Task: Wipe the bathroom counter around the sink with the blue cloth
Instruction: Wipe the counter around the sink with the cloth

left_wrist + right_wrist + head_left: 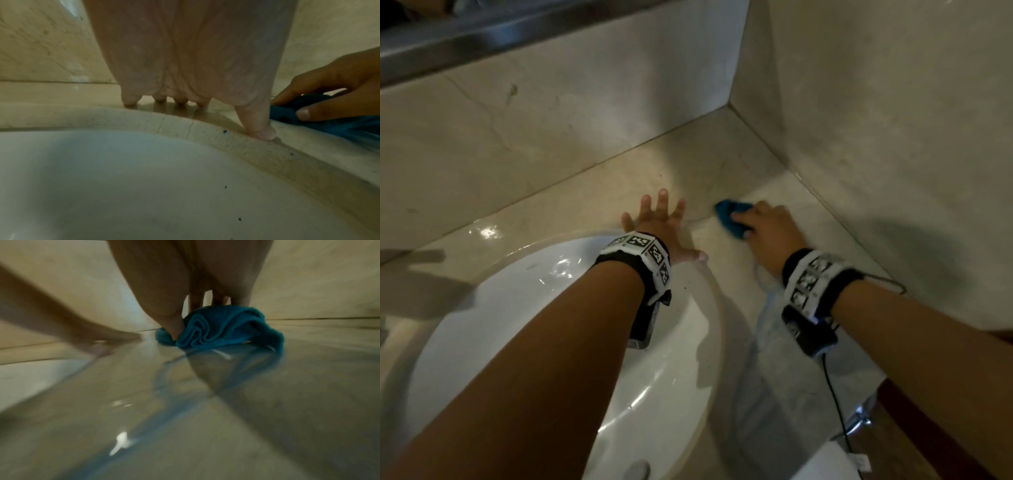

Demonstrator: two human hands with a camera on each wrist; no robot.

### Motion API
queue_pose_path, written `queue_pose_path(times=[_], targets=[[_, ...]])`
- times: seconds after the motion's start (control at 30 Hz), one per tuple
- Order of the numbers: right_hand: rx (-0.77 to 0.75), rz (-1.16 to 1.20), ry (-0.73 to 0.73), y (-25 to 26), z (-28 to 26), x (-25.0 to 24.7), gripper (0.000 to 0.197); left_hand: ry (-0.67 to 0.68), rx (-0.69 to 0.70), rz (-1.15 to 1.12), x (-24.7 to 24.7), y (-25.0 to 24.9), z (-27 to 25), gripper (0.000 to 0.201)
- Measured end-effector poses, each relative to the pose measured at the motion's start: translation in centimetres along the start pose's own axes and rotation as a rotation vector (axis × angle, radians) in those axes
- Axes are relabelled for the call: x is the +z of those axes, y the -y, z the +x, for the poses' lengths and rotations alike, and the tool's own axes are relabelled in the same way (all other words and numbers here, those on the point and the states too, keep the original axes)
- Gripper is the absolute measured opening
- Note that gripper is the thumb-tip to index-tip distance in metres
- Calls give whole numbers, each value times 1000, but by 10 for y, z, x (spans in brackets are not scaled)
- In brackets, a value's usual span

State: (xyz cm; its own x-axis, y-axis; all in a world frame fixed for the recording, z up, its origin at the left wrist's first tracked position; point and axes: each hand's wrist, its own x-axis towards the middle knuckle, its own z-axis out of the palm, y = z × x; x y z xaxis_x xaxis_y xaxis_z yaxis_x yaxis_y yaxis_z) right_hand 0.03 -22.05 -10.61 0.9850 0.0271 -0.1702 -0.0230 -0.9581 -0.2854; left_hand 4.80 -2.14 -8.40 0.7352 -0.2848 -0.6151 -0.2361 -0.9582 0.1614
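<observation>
The blue cloth (pixel 732 218) lies bunched on the beige stone counter (pixel 804 212) to the right of the white sink (pixel 571 329), near the back corner. My right hand (pixel 763 226) grips the blue cloth (pixel 222 329) with thumb and fingers curled over it and holds it down on the wet counter (pixel 226 402). My left hand (pixel 661 222) lies flat with spread fingers on the counter just behind the sink rim (pixel 185 128). In the left wrist view its fingertips (pixel 129 100) touch the stone, and the cloth (pixel 287 115) shows at the right under the right hand (pixel 329 91).
Stone walls (pixel 893 102) close the counter at the back and right, meeting in a corner. A wet streak (pixel 774 308) runs along the counter toward the front edge. A black cable (pixel 835 404) hangs from my right wrist. The sink drain (pixel 638 469) is at the bottom.
</observation>
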Motion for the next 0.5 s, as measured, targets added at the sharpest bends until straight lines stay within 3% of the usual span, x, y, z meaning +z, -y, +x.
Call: queue_pose_path(times=[0.1,0.17,0.27,0.33,0.4,0.5], targets=[[-122,9,85,8,-9,-1,39,6,8,6,-2,2,0,109],[-46,21,50,-18,8,-13,38,9,18,14,-2,4,2,109],[182,-86,-57,-67,24,-29,44,4,18,4,-2,5,2,109],[254,-102,-60,-74,20,-28,48,8,18,-2,-3,5,3,109],[218,-94,-41,-57,9,-22,46,13,17,-5,-4,5,4,110],[15,-28,12,-17,-17,-4,40,21,24,-19,-7,5,4,112]])
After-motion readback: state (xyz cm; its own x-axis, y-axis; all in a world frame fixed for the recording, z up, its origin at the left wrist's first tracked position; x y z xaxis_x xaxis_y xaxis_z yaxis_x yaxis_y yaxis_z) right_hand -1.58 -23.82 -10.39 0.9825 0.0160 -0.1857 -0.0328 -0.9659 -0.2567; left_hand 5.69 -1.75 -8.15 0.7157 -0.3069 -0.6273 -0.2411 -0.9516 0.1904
